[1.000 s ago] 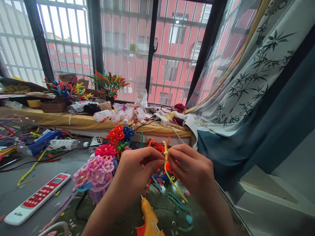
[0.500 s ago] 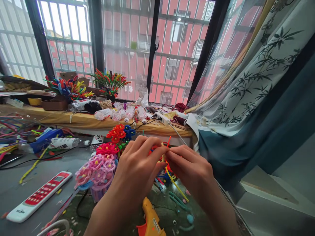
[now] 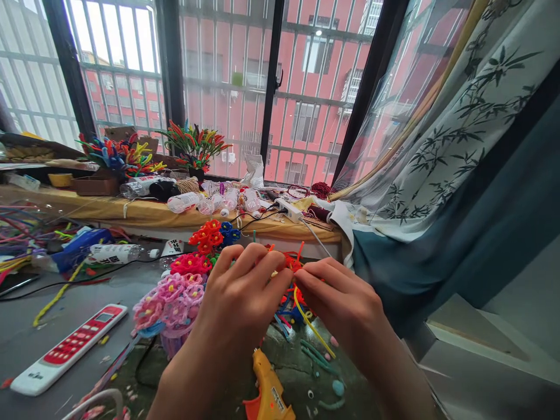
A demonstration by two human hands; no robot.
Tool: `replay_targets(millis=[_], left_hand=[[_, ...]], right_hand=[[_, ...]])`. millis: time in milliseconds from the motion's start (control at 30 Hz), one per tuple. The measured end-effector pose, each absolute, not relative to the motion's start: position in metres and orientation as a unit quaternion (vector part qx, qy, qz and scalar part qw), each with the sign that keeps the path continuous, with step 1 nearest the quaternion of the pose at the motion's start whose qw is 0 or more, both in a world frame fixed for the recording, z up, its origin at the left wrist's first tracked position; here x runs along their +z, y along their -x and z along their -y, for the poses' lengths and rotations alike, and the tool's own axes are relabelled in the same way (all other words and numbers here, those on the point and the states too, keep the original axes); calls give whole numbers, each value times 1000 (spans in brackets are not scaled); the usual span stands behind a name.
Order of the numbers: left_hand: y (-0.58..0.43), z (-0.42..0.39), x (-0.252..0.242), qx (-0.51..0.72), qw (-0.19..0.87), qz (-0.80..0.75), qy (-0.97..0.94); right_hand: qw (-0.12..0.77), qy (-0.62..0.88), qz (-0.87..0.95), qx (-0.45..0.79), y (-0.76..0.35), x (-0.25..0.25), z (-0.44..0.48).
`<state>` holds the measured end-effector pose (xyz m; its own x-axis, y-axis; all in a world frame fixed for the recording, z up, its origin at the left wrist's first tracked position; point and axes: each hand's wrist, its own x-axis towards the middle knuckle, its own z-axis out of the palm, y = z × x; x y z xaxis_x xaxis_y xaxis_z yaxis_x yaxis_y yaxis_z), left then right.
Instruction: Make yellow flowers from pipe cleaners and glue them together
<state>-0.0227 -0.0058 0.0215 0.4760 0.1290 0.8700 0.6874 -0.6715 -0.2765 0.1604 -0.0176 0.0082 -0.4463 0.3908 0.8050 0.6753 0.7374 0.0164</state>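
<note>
Before me, my left hand (image 3: 242, 297) and my right hand (image 3: 345, 300) meet at the fingertips around red pipe cleaners (image 3: 294, 261), partly hidden by the fingers. Each hand is closed in a pinch on them. One orange-red end sticks up between the hands. A yellow pipe cleaner (image 3: 312, 325) hangs down below my right fingertips. Left of my left hand are pink pipe-cleaner flowers (image 3: 172, 300) in a purple holder, with magenta flowers (image 3: 190, 264) and red flowers (image 3: 207, 236) behind. Beneath my hands lies a yellow glue gun (image 3: 269, 385).
A white and red remote control (image 3: 72, 347) lies at left. Plastic bottles (image 3: 116, 254) and a black cable are behind it. Teal pipe cleaners (image 3: 319, 357) and a blue pompom (image 3: 338, 388) lie near the glue gun. The cluttered window ledge (image 3: 144, 210) runs across the back.
My left fingers have shifted slightly and spread a little apart, so more of the red pipe cleaners shows. My right hand stays nearly in place.
</note>
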Motion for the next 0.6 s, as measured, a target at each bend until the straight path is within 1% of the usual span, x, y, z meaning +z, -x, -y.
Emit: replay_targets(millis=[167, 300, 467, 600], left_hand=[[21, 6, 22, -440, 324, 241, 802], [21, 4, 21, -446, 336, 247, 792], [22, 4, 17, -439, 330, 230, 803], [17, 5, 16, -452, 293, 197, 819]], right_hand=[[413, 329, 836, -151, -162, 8, 17], [438, 352, 821, -104, -164, 8, 15], [437, 378, 815, 32, -167, 9, 14], [431, 419, 783, 158, -168, 16, 22]])
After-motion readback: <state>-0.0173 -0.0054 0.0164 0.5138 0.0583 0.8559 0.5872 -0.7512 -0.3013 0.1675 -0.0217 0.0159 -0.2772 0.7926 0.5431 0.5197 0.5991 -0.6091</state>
